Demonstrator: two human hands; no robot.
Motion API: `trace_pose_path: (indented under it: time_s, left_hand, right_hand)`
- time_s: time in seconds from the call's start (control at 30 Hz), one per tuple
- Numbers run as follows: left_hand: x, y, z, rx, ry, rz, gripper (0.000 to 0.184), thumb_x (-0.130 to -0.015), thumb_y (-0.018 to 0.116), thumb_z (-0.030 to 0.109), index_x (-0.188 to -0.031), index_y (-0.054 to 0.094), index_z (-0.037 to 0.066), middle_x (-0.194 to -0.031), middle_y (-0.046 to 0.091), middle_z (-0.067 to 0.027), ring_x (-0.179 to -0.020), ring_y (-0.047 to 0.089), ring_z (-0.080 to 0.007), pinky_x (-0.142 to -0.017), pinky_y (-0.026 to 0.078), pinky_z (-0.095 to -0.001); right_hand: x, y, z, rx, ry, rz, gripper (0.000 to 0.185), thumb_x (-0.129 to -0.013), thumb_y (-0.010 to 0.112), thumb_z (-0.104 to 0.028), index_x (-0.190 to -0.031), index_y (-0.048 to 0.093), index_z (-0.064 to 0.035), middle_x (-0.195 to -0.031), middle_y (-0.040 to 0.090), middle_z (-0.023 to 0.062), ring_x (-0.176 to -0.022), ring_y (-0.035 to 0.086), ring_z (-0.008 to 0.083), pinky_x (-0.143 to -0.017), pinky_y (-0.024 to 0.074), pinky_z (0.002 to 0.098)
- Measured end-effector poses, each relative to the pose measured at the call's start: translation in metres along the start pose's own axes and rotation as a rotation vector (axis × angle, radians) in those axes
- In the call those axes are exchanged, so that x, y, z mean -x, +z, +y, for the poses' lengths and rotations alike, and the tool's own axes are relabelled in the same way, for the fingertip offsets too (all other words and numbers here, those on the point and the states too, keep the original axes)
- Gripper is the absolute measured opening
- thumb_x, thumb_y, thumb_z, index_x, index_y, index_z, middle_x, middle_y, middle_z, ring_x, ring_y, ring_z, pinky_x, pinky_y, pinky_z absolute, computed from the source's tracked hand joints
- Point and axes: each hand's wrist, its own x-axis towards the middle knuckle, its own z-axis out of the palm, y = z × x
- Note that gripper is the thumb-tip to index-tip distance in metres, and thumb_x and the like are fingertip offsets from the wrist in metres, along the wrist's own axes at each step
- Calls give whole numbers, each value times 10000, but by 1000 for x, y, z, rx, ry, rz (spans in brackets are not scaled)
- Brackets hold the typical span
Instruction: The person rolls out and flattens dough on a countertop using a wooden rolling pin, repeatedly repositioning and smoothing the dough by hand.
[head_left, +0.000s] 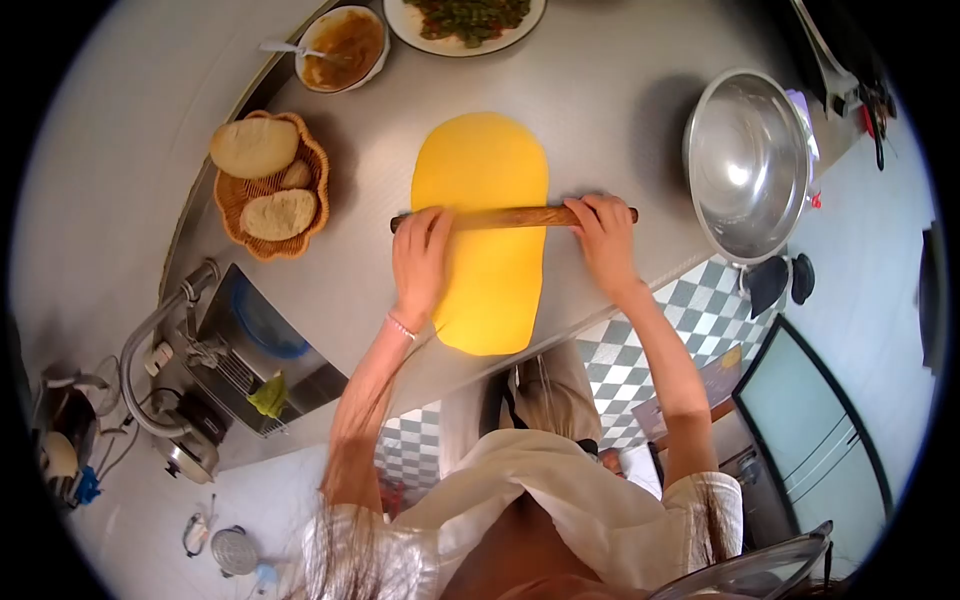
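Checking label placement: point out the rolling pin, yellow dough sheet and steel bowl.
Rolling pin (507,217), head view: middle of the shaft.
Yellow dough sheet (490,258), head view: top face, near its middle.
Steel bowl (746,150), head view: bare inner surface.

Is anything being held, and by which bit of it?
The rolling pin: left hand near its left end, right hand near its right.

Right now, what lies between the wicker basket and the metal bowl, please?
The head view shows yellow dough, a rolling pin, the left hand and right hand.
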Motion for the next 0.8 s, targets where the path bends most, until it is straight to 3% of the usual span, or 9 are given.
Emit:
trace_pose_path:
  time_s: [0.13,0.23,0.33,0.43,0.53,0.67,0.8]
  left_hand:
    - [0,-8,0,11,-50,159,354,-783,676,50,-1127,592,66,-1067,576,-110,-991,516,-308,-858,427,-395]
    - [9,-8,-2,35,-166,186,375,-765,692,33,-1125,593,66,-1060,574,-108,-970,515,-305,-850,431,-386]
    - [21,-2,-1,70,-254,84,360,-835,641,131,-1172,555,38,-1152,540,-150,-1051,487,-340,-902,410,-408]
    - [3,1,7,-175,-348,213,433,-895,543,245,-1242,480,-7,-1273,462,-202,-1160,419,-383,-978,358,-452]
    - [-28,5,-20,-174,-444,376,512,-915,456,309,-1288,413,-39,-1345,392,-229,-1234,349,-411,-1032,301,-486]
    - [-37,1,-26,-184,-469,445,517,-940,461,349,-1290,422,-30,-1340,406,-221,-1219,378,-401,-1026,317,-481]
    - [-31,14,-31,-214,-357,462,529,-953,460,404,-1270,465,-20,-1327,431,-199,-1189,420,-377,-1001,345,-466]
  right_hand:
    - [-51,-16,-3,43,-192,32,424,-711,697,-51,-1122,601,-91,-1091,548,79,-1083,503,282,-995,367,425]
    - [-91,2,2,6,-316,-70,477,-726,701,-78,-1180,555,-68,-1158,537,102,-1155,479,317,-1014,342,445]
    - [-115,8,-2,-91,-242,-127,562,-830,643,-225,-1315,433,-34,-1336,452,163,-1296,369,368,-1091,240,491]
    - [-133,34,0,-47,-113,96,687,-908,505,-396,-1419,274,0,-1476,287,220,-1388,222,396,-1127,127,530]
    - [-181,50,-14,-19,-103,206,719,-939,389,-458,-1451,215,15,-1521,182,241,-1415,143,405,-1129,72,551]
    - [-203,62,-17,8,-160,335,699,-954,376,-458,-1453,222,6,-1524,170,237,-1410,147,415,-1117,75,570]
    - [-215,64,-19,-11,-199,379,678,-965,362,-464,-1459,227,-19,-1525,163,239,-1405,147,426,-1115,72,572]
